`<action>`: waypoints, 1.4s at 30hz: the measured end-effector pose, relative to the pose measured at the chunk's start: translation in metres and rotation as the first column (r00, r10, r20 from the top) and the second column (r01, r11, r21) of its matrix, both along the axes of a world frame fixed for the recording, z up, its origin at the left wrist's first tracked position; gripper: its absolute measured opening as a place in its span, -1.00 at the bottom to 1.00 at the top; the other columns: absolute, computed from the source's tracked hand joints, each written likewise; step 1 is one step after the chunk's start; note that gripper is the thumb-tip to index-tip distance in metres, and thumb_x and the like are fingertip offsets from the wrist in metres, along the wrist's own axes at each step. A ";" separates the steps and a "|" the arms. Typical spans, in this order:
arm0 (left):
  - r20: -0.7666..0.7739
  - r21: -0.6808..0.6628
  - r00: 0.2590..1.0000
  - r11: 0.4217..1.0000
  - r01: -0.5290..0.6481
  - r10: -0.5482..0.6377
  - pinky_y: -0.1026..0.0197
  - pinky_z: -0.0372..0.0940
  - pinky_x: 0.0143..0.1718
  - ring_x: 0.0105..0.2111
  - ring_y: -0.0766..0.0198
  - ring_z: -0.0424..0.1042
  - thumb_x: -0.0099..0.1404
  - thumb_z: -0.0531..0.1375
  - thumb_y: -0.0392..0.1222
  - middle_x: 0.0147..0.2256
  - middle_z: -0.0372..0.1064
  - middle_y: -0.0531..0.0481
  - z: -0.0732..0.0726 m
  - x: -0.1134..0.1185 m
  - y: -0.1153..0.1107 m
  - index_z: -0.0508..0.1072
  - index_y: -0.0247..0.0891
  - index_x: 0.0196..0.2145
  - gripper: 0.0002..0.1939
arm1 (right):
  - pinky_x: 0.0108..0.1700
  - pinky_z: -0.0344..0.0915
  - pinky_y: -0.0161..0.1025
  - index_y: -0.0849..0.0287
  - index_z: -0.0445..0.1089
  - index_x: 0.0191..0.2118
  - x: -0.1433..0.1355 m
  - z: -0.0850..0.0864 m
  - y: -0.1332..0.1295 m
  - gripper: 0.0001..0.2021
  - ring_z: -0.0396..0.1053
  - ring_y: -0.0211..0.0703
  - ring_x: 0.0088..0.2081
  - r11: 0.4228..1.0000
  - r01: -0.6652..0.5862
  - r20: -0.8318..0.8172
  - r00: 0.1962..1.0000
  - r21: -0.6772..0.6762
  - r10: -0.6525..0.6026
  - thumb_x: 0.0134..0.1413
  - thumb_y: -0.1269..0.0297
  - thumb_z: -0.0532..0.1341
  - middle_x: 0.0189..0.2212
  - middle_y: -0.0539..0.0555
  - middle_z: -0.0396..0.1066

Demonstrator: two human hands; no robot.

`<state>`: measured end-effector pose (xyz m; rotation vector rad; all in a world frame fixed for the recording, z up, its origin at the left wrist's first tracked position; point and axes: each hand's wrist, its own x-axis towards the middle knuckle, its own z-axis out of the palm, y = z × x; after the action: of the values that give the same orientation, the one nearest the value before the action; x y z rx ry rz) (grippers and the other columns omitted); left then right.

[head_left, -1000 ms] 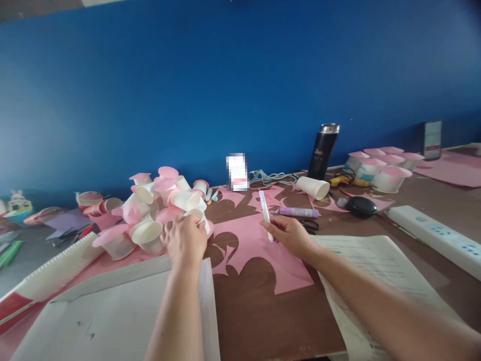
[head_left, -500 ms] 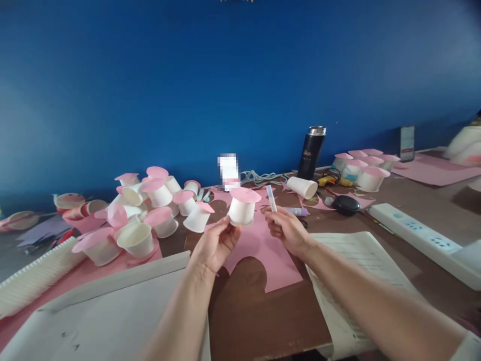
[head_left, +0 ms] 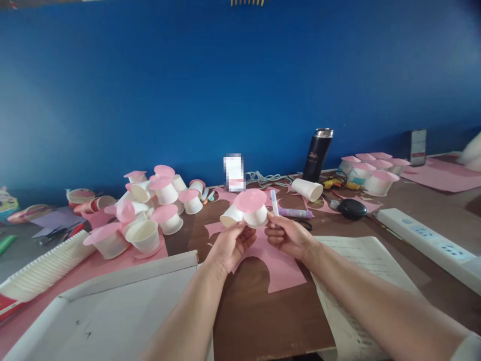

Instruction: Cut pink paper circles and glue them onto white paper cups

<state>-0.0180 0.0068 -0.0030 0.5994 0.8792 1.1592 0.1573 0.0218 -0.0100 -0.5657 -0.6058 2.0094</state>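
My left hand [head_left: 231,245] is closed, its fingertips at the lower left of a white paper cup [head_left: 256,218]. A round pink paper disc [head_left: 251,200] covers the top of that cup. Close on its left is a second white paper cup [head_left: 230,216], tilted; I cannot tell whether my left hand touches it. My right hand [head_left: 289,234] grips a slim white and lilac glue stick [head_left: 274,201] pointing upward, and its fingertips meet the right side of the covered cup. Below lies a cut pink paper sheet [head_left: 280,268].
Several pink-topped cups [head_left: 169,220] crowd the left, beside a stack of nested cups [head_left: 56,263]. A purple tube [head_left: 295,213], a lying cup [head_left: 307,189], a black flask [head_left: 317,155], a black mouse [head_left: 352,208] and a power strip [head_left: 432,245] are on the right.
The covered cup and my left hand have moved right, toward my right hand, which now touches the cup. A pink-topped cup left of my hand has left its spot; a tilted cup now shows beside the held one.
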 end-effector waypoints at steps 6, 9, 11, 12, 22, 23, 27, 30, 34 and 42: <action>-0.625 0.175 0.778 0.982 0.069 0.057 0.27 0.35 -0.54 -0.47 0.29 0.45 0.18 0.24 -0.21 -0.22 0.46 -0.16 -0.006 -0.007 0.004 0.43 -0.32 -0.07 -0.65 | -0.66 -0.02 -0.51 0.22 0.24 -0.49 0.005 0.003 0.004 -0.76 -0.07 -0.50 -0.66 0.992 0.124 -0.012 0.992 -0.008 -0.124 0.01 0.32 0.34 -0.60 -0.14 0.09; -0.710 0.191 0.692 0.981 0.012 0.130 0.28 0.29 -0.58 -0.54 0.29 0.45 0.17 0.21 -0.19 -0.30 0.48 -0.10 -0.009 -0.015 0.008 0.27 -0.27 0.13 -0.44 | -0.65 0.01 -0.52 0.21 0.25 -0.46 0.009 0.004 0.006 -0.78 -0.05 -0.51 -0.66 0.990 0.138 -0.056 0.989 -0.026 -0.139 0.04 0.34 0.32 -0.58 -0.13 0.14; -0.757 0.256 0.605 0.964 -0.073 0.247 0.28 0.27 -0.56 -0.54 0.29 0.44 0.17 0.18 -0.19 -0.29 0.49 -0.10 -0.010 -0.023 0.012 0.24 -0.26 0.16 -0.42 | -0.65 0.01 -0.52 0.20 0.25 -0.44 0.010 0.005 0.006 -0.80 -0.04 -0.51 -0.66 0.991 0.128 -0.083 0.988 -0.026 -0.129 0.05 0.35 0.31 -0.58 -0.14 0.14; -0.776 0.292 0.554 0.950 -0.110 0.302 0.27 0.27 -0.54 -0.54 0.30 0.43 0.17 0.16 -0.20 -0.26 0.50 -0.11 -0.009 -0.026 0.013 0.26 -0.26 0.14 -0.44 | -0.65 0.00 -0.53 0.20 0.25 -0.43 0.011 0.005 0.006 -0.80 -0.03 -0.51 -0.65 0.992 0.121 -0.091 0.988 -0.025 -0.122 0.06 0.35 0.31 -0.58 -0.14 0.14; -0.675 0.488 0.613 0.872 -0.046 0.410 0.20 0.30 -0.26 -0.26 0.18 0.44 0.17 0.19 0.01 -0.19 0.48 -0.11 0.007 -0.025 0.004 0.48 -0.24 -0.12 -0.62 | -0.66 -0.07 -0.49 0.20 0.26 -0.40 0.005 0.001 0.005 -0.80 -0.03 -0.49 -0.64 0.993 0.119 0.047 0.992 0.009 -0.119 -0.04 0.37 0.34 -0.54 -0.11 0.22; -0.647 0.486 0.661 0.874 -0.028 0.381 0.19 0.30 -0.22 -0.22 0.17 0.44 0.14 0.24 0.02 -0.15 0.47 -0.13 0.008 -0.022 0.003 0.46 -0.24 -0.07 -0.57 | -0.66 -0.08 -0.49 0.21 0.26 -0.41 0.004 0.000 0.004 -0.79 -0.03 -0.49 -0.64 0.994 0.106 0.062 0.992 0.012 -0.107 -0.05 0.36 0.35 -0.54 -0.10 0.22; -0.565 0.479 0.786 0.875 0.064 0.251 0.16 0.28 -0.09 -0.10 0.14 0.40 0.02 0.36 -0.03 -0.06 0.42 -0.17 0.010 -0.012 0.000 0.38 -0.23 0.01 -0.40 | -0.64 -0.15 -0.49 0.21 0.26 -0.41 -0.002 0.000 0.000 -0.76 -0.04 -0.49 -0.63 0.998 0.017 0.171 0.985 0.056 -0.026 -0.07 0.32 0.37 -0.56 -0.10 0.22; -0.532 0.505 0.821 0.856 0.111 0.207 0.15 0.28 -0.08 -0.11 0.13 0.42 0.05 0.35 -0.06 -0.08 0.43 -0.15 0.007 -0.009 0.001 0.37 -0.25 -0.01 -0.44 | -0.63 -0.17 -0.46 0.21 0.27 -0.40 -0.007 0.000 -0.005 -0.74 -0.05 -0.47 -0.63 0.992 -0.063 0.289 0.957 0.109 0.029 -0.08 0.27 0.38 -0.57 -0.10 0.23; -0.532 0.497 0.801 0.867 0.032 0.275 0.16 0.30 -0.15 -0.17 0.15 0.44 0.08 0.31 -0.01 -0.11 0.44 -0.14 0.005 -0.014 0.003 0.36 -0.27 -0.04 -0.48 | -0.64 -0.19 -0.43 0.23 0.30 -0.42 -0.011 -0.002 -0.006 -0.71 -0.09 -0.47 -0.63 0.989 -0.073 0.351 0.936 0.127 0.024 -0.07 0.15 0.37 -0.57 -0.09 0.24; -0.777 0.480 0.489 0.876 0.054 0.396 0.11 0.25 -0.16 -0.14 0.07 0.40 0.04 0.32 0.04 -0.11 0.42 -0.18 0.007 -0.017 0.004 0.38 -0.29 -0.09 -0.47 | -0.62 0.04 -0.34 0.21 0.44 -0.43 0.000 -0.001 0.009 -0.65 0.10 -0.35 -0.60 0.899 0.413 0.416 0.798 0.148 -0.436 -0.04 -0.04 0.28 -0.60 -0.02 0.23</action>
<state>-0.0346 0.0106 0.0037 1.6182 1.5790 1.2433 0.1572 0.0312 -0.0106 -1.0461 -0.7205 1.4371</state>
